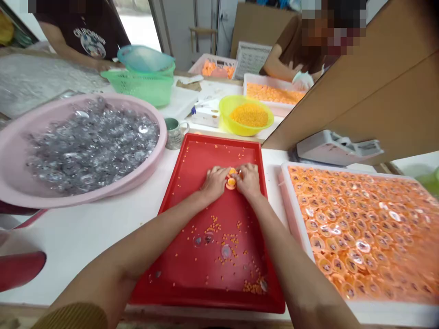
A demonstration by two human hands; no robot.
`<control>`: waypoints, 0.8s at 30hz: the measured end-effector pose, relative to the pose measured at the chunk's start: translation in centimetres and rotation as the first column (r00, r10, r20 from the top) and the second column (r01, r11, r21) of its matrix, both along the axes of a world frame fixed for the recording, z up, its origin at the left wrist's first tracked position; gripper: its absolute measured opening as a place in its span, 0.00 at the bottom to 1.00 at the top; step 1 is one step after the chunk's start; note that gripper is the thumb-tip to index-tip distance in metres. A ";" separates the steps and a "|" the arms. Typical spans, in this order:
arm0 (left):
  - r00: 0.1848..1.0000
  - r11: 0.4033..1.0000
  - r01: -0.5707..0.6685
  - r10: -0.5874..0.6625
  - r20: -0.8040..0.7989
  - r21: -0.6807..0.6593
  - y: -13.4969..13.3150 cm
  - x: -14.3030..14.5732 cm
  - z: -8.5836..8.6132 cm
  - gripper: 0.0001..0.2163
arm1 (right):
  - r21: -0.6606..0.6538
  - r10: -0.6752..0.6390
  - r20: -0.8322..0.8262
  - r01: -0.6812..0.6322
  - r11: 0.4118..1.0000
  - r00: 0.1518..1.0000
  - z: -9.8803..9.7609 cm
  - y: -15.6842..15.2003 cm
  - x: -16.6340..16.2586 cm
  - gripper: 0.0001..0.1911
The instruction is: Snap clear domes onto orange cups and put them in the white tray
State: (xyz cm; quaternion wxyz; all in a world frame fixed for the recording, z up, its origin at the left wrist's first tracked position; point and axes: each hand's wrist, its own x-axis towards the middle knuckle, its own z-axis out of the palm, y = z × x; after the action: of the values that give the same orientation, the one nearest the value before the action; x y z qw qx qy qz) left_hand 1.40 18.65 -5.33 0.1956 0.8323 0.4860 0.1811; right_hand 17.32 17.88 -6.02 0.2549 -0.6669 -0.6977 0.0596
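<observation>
Both of my hands meet near the middle of the red plastic tray [178, 269]. My left hand [215, 183] and my right hand [248, 181] pinch at a small round orange piece [231, 183], with a second orange bit [232, 171] showing just above it. My fingers hide much of both. Loose orange beads [213, 224] lie scattered over the tray, mostly nearer my wrists and the front edge. A few transparent plastic domes [226, 251] rest among them, out of reach of my fingertips.
To the left is a pink basin [82, 200] heaped with transparent domes. To the right, a white tray [298, 219] holds many orange-filled discs. Ahead stand a yellow bowl [226, 114] of orange beads, a mug [174, 135], and green baskets [144, 89]. Co-workers' hands [302, 80] work beyond.
</observation>
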 end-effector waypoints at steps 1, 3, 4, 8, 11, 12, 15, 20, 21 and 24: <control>1.000 1.000 -0.001 0.001 -0.002 0.006 -1.2 -0.3 0.1 0.20 | 0.011 0.010 0.003 -0.010 1.000 1.000 0.2 -1.2 -0.4 0.07; 1.000 1.000 -0.002 0.002 0.001 0.015 -3.5 -0.8 0.1 0.21 | 0.027 0.025 0.006 -0.025 0.999 1.000 0.5 -3.7 -1.1 0.06; 1.000 1.000 -0.002 0.002 0.006 0.017 -4.6 -1.0 0.1 0.21 | 0.031 0.029 0.004 -0.029 0.999 1.000 0.6 -4.9 -1.5 0.06; 0.999 1.000 0.013 -0.013 0.030 -0.007 -8.6 -1.8 0.1 0.21 | 0.015 0.030 -0.026 -0.029 0.999 0.999 0.8 -9.3 -2.6 0.06; 0.998 0.998 0.054 -0.052 0.044 -0.045 -10.1 -2.3 0.6 0.20 | -0.008 0.039 -0.069 -0.039 0.999 0.997 1.2 -11.2 -2.8 0.07; 0.997 0.996 0.072 -0.069 0.047 -0.059 -10.3 -2.6 0.9 0.20 | -0.011 0.039 -0.088 -0.040 0.999 0.995 1.4 -11.5 -2.7 0.07; 0.993 0.991 0.103 -0.098 0.058 -0.087 -10.3 -4.5 2.4 0.26 | -0.003 0.022 -0.158 -0.023 1.000 0.987 2.4 -12.6 -2.1 0.10; 0.997 0.994 0.025 -0.016 0.077 -0.108 -10.0 -7.8 4.5 0.25 | -0.073 0.091 -0.276 -0.116 0.991 0.957 3.4 -16.7 -1.7 0.09; 0.997 0.993 0.006 0.003 0.080 -0.114 -9.9 -7.9 4.4 0.23 | -0.100 0.121 -0.291 -0.156 0.983 0.949 3.5 -17.8 -1.8 0.08; 0.996 0.992 -0.026 0.037 0.086 -0.127 -9.6 -6.9 3.4 0.19 | -0.168 0.173 -0.313 -0.234 0.958 0.934 3.2 -20.5 -2.8 0.10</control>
State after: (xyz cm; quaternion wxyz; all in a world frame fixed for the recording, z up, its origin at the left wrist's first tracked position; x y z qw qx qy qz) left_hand -5.51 9.06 -1.93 0.2660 0.8017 0.5005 0.1897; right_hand 14.57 -2.64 -2.79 0.2792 -0.5967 -0.7077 0.2552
